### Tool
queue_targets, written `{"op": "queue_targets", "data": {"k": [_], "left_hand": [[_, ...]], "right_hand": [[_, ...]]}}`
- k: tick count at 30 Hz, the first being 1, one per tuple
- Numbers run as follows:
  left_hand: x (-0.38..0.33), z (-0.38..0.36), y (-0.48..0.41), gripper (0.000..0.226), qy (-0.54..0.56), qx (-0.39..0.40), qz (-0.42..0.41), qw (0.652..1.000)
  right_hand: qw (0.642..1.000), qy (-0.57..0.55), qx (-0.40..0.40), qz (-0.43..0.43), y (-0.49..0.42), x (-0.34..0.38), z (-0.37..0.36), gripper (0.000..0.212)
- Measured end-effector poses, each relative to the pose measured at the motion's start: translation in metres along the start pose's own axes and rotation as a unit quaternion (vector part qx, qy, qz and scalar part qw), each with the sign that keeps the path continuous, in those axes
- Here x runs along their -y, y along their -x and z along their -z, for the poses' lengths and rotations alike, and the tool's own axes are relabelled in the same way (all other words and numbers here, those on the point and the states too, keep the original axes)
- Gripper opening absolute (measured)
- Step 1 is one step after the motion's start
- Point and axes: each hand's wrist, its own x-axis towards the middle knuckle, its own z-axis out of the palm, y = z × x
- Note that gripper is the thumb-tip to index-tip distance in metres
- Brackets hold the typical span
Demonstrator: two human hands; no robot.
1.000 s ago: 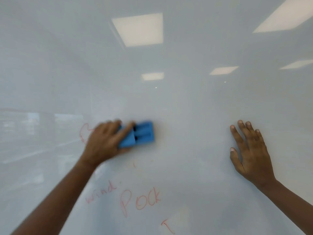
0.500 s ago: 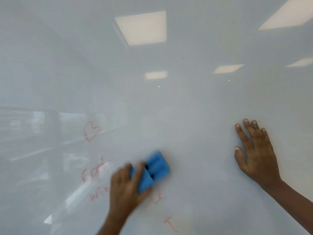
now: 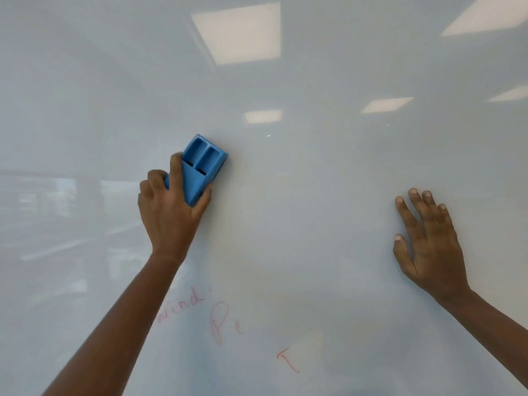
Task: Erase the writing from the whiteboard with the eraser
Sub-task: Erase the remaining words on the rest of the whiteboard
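Note:
The glossy whiteboard (image 3: 300, 210) fills the whole view. My left hand (image 3: 168, 212) grips a blue plastic eraser (image 3: 201, 170) and presses it flat on the board, left of centre, tilted up to the right. Red marker writing remains below it: the word "wind" (image 3: 183, 305), a "P" with a partial letter (image 3: 221, 321), and a "T" mark (image 3: 287, 360). My left forearm hides whatever lies further left of "wind". My right hand (image 3: 428, 247) rests flat on the board at the right with its fingers spread, holding nothing.
Ceiling light panels (image 3: 240, 32) reflect in the board's upper half, and a dim room reflection (image 3: 57, 201) shows at the left. No board edge or tray is in view.
My left hand swept the eraser down over the lower writing, then back up to mid-board. "Pock" is now cut to "P" and a partial letter. The right hand stayed put.

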Motion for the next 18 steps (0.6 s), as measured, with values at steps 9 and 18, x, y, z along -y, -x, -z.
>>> {"op": "queue_targets", "data": {"k": [9, 18], "left_hand": [[-0.026, -0.023, 0.248, 0.044, 0.010, 0.137, -0.360, 0.923], [-0.008, -0.016, 0.139, 0.044, 0.037, 0.038, -0.384, 0.922]], "right_hand": [[1.000, -0.003, -0.001, -0.003, 0.001, 0.000, -0.001, 0.050], [1.000, -0.003, 0.001, -0.001, 0.001, 0.000, -0.001, 0.050]]}}
